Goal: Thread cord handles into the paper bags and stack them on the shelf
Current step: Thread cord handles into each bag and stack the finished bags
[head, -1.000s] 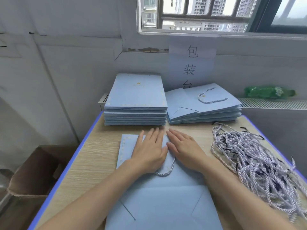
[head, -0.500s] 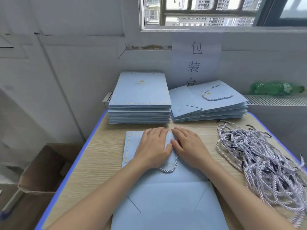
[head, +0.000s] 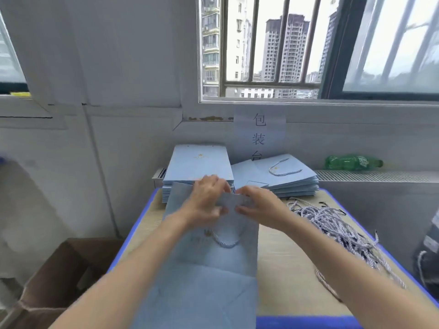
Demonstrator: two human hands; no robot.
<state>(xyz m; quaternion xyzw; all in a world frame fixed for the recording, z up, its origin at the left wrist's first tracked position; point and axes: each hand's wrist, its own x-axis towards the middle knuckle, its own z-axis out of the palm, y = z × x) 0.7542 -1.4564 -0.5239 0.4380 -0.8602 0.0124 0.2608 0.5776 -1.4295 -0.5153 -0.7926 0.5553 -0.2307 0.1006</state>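
A light blue paper bag is held in front of me, its top edge raised off the table. My left hand grips the top edge left of centre and my right hand pinches it right of centre. A white twisted cord handle hangs in a loop on the bag's near face. A pile of loose cords lies on the table to the right.
Two stacks of blue bags sit at the back: flat bags at left, bags with handles at right. The wooden table has a blue edge. A cardboard box stands on the floor at left. A green bottle lies on the radiator ledge.
Both hands lay flat on the bag on the table; now they grip its top edge and have lifted it. The camera has tilted up, showing more window.
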